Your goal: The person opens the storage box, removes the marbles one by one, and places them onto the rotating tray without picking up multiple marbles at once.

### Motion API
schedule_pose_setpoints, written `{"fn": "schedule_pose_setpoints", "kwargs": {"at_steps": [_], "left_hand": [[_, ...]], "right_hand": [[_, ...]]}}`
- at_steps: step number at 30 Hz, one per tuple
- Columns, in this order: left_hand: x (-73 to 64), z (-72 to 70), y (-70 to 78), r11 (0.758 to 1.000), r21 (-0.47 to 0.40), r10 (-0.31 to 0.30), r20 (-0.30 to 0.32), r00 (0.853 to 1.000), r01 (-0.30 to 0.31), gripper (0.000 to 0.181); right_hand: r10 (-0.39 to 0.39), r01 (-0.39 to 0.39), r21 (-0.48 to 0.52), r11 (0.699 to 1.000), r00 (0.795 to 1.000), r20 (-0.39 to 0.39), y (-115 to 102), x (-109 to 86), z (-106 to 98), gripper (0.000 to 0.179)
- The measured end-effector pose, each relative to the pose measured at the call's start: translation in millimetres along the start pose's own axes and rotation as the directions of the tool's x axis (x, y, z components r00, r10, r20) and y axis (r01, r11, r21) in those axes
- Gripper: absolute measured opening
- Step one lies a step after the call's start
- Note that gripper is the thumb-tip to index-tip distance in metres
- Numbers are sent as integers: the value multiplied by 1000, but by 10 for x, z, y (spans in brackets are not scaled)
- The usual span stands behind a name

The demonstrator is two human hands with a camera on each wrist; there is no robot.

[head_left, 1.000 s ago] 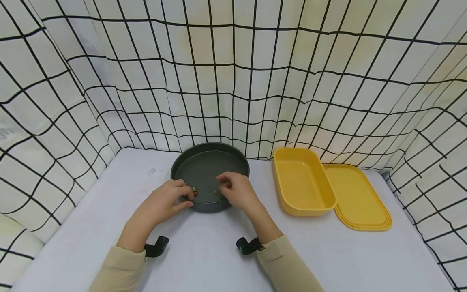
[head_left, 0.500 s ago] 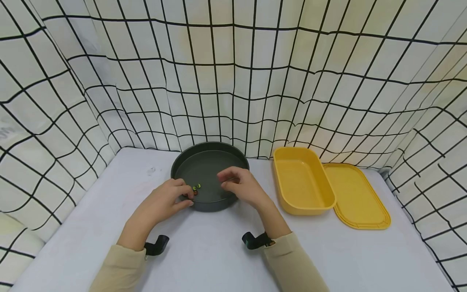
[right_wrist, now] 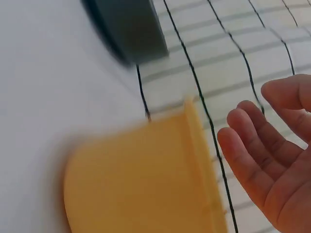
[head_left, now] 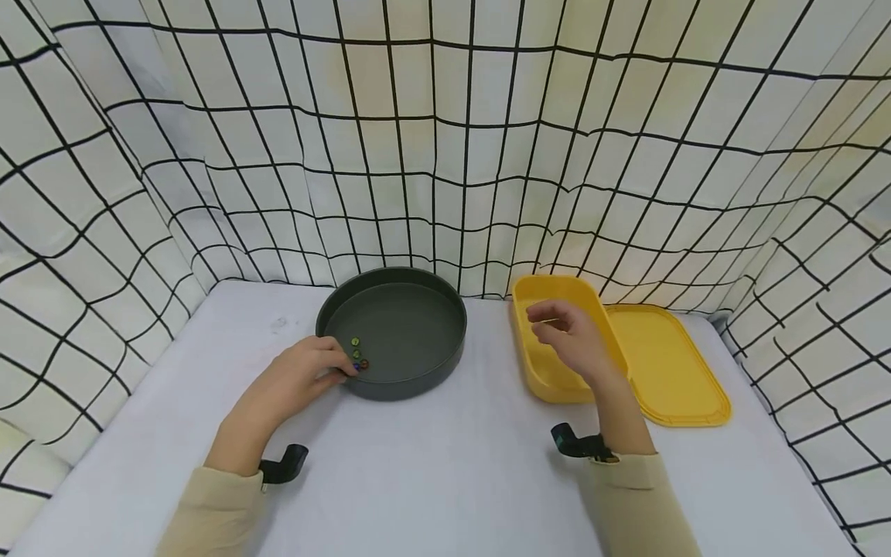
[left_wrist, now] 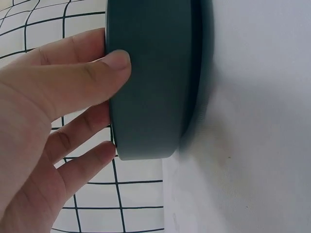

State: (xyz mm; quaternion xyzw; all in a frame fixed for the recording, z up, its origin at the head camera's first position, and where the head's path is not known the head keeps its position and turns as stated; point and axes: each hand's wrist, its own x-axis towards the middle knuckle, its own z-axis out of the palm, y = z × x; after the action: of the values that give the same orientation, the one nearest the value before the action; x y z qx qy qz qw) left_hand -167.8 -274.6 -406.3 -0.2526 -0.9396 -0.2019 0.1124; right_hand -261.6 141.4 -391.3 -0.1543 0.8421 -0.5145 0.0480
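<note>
My left hand [head_left: 299,377] grips the near-left rim of a round dark grey baking pan [head_left: 414,329]. In the left wrist view its thumb [left_wrist: 116,62] lies on the outside of the pan wall, and the other fingers go behind the rim. Several small marbles [head_left: 356,353], green, brown and blue, lie inside the pan close to those fingers. Over the yellow plastic container [head_left: 550,379] hovers my right hand [head_left: 574,340], fingers loosely bent. The right wrist view shows nothing between its visible fingers [right_wrist: 248,150], which are above the container's rim [right_wrist: 197,155].
A flat yellow lid [head_left: 678,371] lies on the white table [head_left: 445,480], right of the container and partly behind it. White walls with black netting [head_left: 431,147] enclose the table at the back and sides.
My right hand has left the pan and moved right to above the yellow container. The left hand stays at the pan rim, and the marbles beside it are more exposed.
</note>
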Motion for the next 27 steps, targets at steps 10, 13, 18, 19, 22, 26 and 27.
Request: {"fn": "schedule_pose_setpoints", "kwargs": {"at_steps": [10, 13, 18, 19, 22, 26, 27], "left_hand": [[-5, -22, 5, 998, -11, -69, 48, 996, 70, 16], [-3, -14, 11, 997, -19, -67, 56, 996, 69, 15], [-9, -5, 7, 998, -24, -63, 50, 997, 65, 17], [-9, -4, 5, 998, -23, -61, 48, 997, 62, 17], [-6, 3, -1, 998, -20, -57, 46, 997, 58, 17], [0, 8, 1, 998, -20, -58, 47, 997, 59, 17], [4, 9, 2, 998, -20, -57, 46, 997, 58, 17]], "right_hand": [[88, -84, -211, 974, 996, 8, 229, -21, -264, 28], [103, -86, -267, 960, 993, 50, 288, -26, -274, 30], [183, -133, -348, 928, 976, 114, 331, -51, -290, 35], [205, -148, -368, 918, 971, 120, 333, -57, -292, 35], [249, -170, -423, 890, 958, 140, 325, -71, -283, 34], [274, -155, -465, 871, 941, 200, 331, -81, -256, 32], [286, -161, -464, 871, 934, 213, 337, -83, -247, 31]]}}
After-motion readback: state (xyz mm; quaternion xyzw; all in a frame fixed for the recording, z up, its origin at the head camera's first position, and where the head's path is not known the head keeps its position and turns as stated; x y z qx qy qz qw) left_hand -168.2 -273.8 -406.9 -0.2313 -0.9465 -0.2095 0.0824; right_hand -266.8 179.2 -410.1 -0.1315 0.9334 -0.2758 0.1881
